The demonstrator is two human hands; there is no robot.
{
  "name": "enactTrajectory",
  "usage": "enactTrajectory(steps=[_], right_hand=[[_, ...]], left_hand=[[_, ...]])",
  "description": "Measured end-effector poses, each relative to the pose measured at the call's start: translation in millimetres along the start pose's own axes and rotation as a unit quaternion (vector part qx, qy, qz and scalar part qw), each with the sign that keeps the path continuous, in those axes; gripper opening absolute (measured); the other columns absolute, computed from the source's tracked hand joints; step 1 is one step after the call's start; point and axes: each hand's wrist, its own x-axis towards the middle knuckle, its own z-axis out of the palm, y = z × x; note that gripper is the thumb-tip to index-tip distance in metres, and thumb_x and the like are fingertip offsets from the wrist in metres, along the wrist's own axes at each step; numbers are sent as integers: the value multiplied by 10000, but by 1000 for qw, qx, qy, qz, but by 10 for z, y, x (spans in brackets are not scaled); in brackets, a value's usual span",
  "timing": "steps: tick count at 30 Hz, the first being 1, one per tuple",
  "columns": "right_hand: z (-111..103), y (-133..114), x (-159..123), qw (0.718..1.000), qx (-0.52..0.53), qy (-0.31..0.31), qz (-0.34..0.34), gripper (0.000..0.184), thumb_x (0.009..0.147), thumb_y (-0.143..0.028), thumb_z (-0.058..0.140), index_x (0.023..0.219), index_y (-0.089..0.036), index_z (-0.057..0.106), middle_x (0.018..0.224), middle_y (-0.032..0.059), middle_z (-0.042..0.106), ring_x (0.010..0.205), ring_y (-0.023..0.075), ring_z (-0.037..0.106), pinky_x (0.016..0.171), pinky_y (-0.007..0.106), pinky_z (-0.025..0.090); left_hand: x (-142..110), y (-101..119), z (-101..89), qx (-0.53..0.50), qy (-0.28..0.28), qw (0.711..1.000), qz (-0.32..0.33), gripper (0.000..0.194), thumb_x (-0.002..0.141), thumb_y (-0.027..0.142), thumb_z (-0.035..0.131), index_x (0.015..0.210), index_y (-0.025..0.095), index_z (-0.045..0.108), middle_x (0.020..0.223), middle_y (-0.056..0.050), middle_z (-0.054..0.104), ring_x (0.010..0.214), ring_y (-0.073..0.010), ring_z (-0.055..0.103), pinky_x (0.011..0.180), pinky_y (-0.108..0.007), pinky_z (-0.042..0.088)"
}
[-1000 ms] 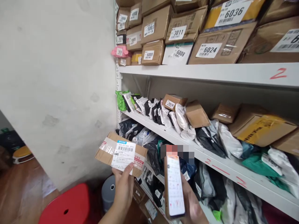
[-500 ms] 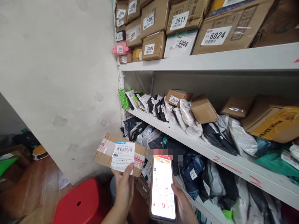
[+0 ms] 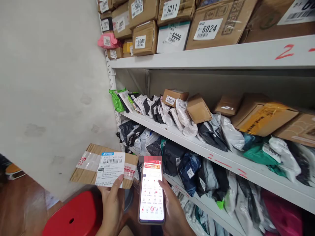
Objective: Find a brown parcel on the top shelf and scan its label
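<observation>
My left hand (image 3: 112, 205) grips a flat brown cardboard parcel (image 3: 86, 168) from below, thumb pressed on its white barcode label (image 3: 110, 167). The parcel is held level at the lower left, in front of the wall. Beside it, my right hand (image 3: 172, 209) holds a smartphone (image 3: 152, 191) upright, its lit screen showing an app with a red header. The fingers wrap round the phone's right edge. Parcel and phone nearly touch.
White metal shelving (image 3: 221, 55) fills the right. Its top level carries numbered cardboard boxes (image 3: 145, 37); the middle and lower levels hold several plastic mailer bags (image 3: 211, 131) and small boxes. A red plastic stool (image 3: 73, 218) stands below the parcel. A white wall (image 3: 49, 82) is on the left.
The view has shifted, so the shelves sit further left and higher. The phone has swung from tilted to facing me squarely and come closer to the parcel. The parcel has dropped leftward.
</observation>
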Motion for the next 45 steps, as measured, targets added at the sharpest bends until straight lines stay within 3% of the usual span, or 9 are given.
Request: enactTrajectory(steps=[5, 11, 15, 20, 28, 38, 45], right_hand=[[-30, 9, 39, 999, -23, 31, 5, 1114, 484, -440, 898, 1393, -146, 326, 1013, 121, 738, 1033, 333, 645, 896, 415, 502], [-200, 35, 166, 997, -62, 26, 48, 999, 543, -463, 872, 1378, -193, 394, 1042, 100, 734, 1131, 329, 589, 943, 435, 486], [-292, 45, 240, 997, -70, 32, 14, 759, 514, -449, 888, 1169, -182, 610, 1164, 89, 686, 1263, 311, 472, 1027, 397, 432], [-319, 13, 223, 996, -87, -4, 30, 597, 560, -472, 861, 1057, -194, 679, 1149, 74, 695, 1279, 308, 452, 1079, 422, 373], [-402, 36, 217, 993, -121, 4, -8, 539, 522, -469, 867, 970, -210, 719, 1151, 85, 693, 1277, 350, 447, 1074, 463, 371], [-355, 62, 205, 994, -104, 20, 10, 511, 540, -444, 865, 965, -206, 711, 1094, 81, 718, 1268, 336, 461, 1075, 470, 371], [-179, 50, 153, 998, -51, 10, 30, 492, 566, -378, 869, 995, -204, 700, 1099, 52, 719, 1277, 276, 461, 1072, 375, 382]], left_hand=[[22, -3, -25, 3, 4, 1000, 19, 714, 659, 228, 745, 1291, 354, 436, 1249, -20, 588, 1115, -213, 567, 951, -324, 440], [91, -39, -137, -16, 8, 1000, 25, 873, 641, 266, 748, 1384, 372, 304, 1337, -64, 525, 1140, -253, 557, 893, -336, 479], [72, -16, -172, -29, 9, 999, 24, 884, 616, 263, 755, 1379, 378, 322, 1358, -68, 506, 1161, -264, 543, 851, -324, 500], [33, 13, -184, -38, 13, 999, 31, 869, 593, 267, 761, 1358, 370, 361, 1359, -62, 504, 1202, -268, 509, 843, -308, 500], [29, 17, -216, -41, 11, 999, 30, 846, 603, 264, 751, 1350, 373, 369, 1362, -55, 501, 1134, -263, 556, 843, -322, 499], [32, 64, -195, -33, 1, 998, 46, 785, 643, 261, 701, 1346, 364, 368, 1343, -54, 512, 1154, -260, 539, 905, -353, 459], [93, 62, -239, -42, -1, 998, 43, 785, 651, 263, 704, 1343, 368, 347, 1325, -54, 523, 1088, -248, 574, 885, -359, 465]])
